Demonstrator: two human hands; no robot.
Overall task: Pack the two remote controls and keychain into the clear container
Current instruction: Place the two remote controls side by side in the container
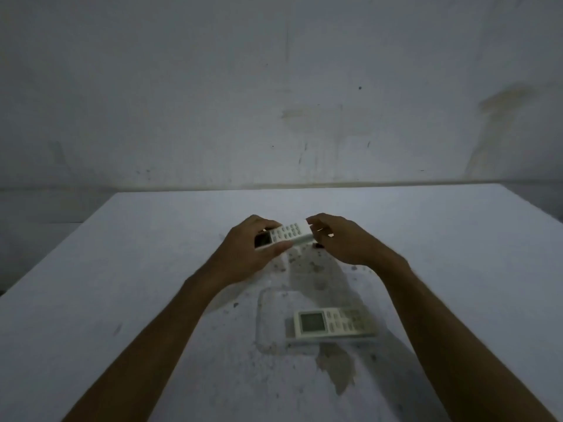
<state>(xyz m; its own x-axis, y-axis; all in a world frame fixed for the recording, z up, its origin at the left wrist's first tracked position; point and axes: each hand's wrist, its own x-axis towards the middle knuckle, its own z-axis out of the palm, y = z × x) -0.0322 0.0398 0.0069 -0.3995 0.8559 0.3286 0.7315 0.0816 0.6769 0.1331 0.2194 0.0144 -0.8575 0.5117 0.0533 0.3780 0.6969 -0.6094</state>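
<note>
A white remote control (291, 233) is held above the table, its screen end in my left hand (253, 251), which grips it between thumb and fingers. My right hand (341, 242) is curled at the remote's right end, fingertips touching it. Small metal glints and a dark piece (318, 245) show under its fingers, apparently the keychain. Nearer to me, the second white remote (333, 322) lies screen up and crosswise inside the clear container (265, 318) on the table. The container's walls are faint and hard to trace.
The table (122, 284) is a pale surface with dark specks and a worn patch (338, 370) just in front of the container. A stained wall (274, 86) stands right behind the table's far edge. The table's left edge runs diagonally.
</note>
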